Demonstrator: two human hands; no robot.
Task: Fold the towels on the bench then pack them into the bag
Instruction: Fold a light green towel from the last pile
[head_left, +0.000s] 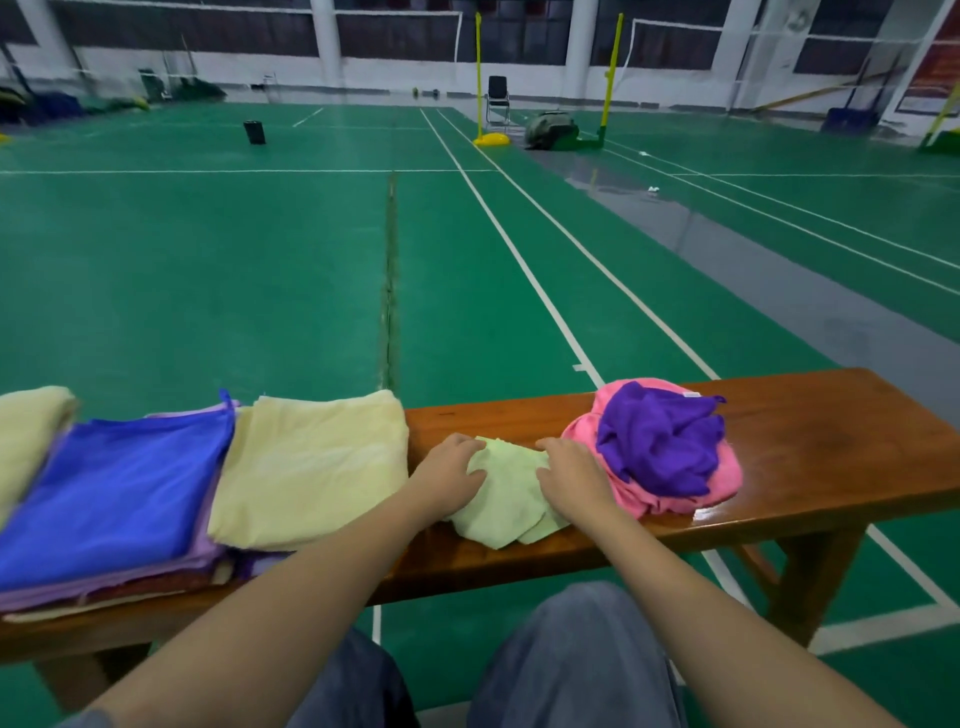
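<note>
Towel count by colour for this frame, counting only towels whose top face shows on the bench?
pale yellow towels: 2
blue towel: 1
light green towel: 1
pink towel: 1
purple towel: 1
Total: 6, stacked edges under the blue one excluded.

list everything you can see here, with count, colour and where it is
bench: one, brown wood, across the foreground
light green towel: one, middle of the bench, under both hands
pink towel: one, crumpled, right part of the bench
purple towel: one, crumpled, on top of the pink towel
pale yellow towels: two, folded, one left of the hands, one at the far left edge
blue towel: one, folded flat, on a stack with lilac layers beneath
chair: one, black, far across the green court
net posts: two, yellow, by the chair
black object: one, on the far floor, too small to identify
left hand: grips the light green towel
right hand: grips the same towel
legs: two, grey-blue trousers, bottom edge
</note>
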